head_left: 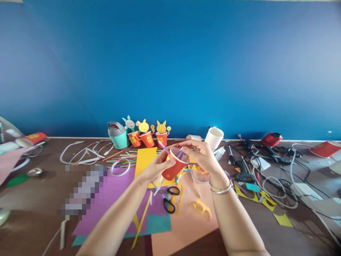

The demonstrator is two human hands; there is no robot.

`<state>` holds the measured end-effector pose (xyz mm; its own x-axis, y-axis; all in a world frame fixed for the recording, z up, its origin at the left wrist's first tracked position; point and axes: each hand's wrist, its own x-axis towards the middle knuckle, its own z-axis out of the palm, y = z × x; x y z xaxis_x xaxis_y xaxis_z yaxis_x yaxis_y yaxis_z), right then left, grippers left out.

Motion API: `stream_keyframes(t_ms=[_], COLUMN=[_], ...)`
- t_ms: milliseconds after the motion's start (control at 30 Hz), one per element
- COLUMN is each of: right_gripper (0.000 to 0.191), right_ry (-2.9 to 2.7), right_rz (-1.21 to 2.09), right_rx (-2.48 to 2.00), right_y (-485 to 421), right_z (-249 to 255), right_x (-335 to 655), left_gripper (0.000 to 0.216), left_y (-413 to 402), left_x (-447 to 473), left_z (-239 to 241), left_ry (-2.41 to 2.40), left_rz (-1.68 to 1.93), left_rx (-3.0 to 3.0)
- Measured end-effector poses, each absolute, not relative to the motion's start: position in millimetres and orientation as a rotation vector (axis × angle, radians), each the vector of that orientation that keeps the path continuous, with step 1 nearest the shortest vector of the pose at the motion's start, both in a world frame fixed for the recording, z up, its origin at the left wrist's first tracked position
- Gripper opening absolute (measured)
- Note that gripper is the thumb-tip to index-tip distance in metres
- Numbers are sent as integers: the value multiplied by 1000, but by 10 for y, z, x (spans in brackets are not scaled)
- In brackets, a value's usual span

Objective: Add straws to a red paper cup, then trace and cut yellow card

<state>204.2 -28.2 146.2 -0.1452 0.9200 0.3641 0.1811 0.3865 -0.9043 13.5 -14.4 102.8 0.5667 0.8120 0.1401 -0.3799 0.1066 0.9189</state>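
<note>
A red paper cup (173, 170) with a white rim is tilted between my hands above the coloured paper. My left hand (158, 165) is closed round its left side, thumb near the rim. A purple straw (163, 145) sticks out at the cup's upper left, and more purple shows inside the mouth. My right hand (201, 153) is at the cup's right side, its thumb and fingers pinched on the purple straw at the rim; the fingertips are partly hidden. Black-handled scissors (173, 191) lie below the cup, beside yellow paper scraps (202, 209).
Three decorated red cups (146, 139) with paper animal heads stand by the wall, beside a teal container (119, 138). A white paper roll (214, 138) stands right of them. Purple paper (114, 202) lies left. A glue gun (243, 173) and tangled cables (282, 188) lie right.
</note>
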Motion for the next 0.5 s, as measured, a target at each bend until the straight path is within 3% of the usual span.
stream_keyframes(t_ms=[200, 367, 500], right_gripper=[45, 41, 26], right_ry=[-1469, -1541, -1514], right_rz=[826, 894, 924], right_rx=[-1072, -1115, -1120], right_y=[-205, -192, -168], right_z=[1453, 1436, 1390], right_x=[2127, 2074, 2040], left_gripper=[62, 57, 60], left_y=[-126, -127, -135], left_x=[198, 238, 247], left_z=[1030, 994, 966], left_ry=[627, 644, 551], left_rz=[1130, 1094, 985], left_rx=[1049, 1092, 1186])
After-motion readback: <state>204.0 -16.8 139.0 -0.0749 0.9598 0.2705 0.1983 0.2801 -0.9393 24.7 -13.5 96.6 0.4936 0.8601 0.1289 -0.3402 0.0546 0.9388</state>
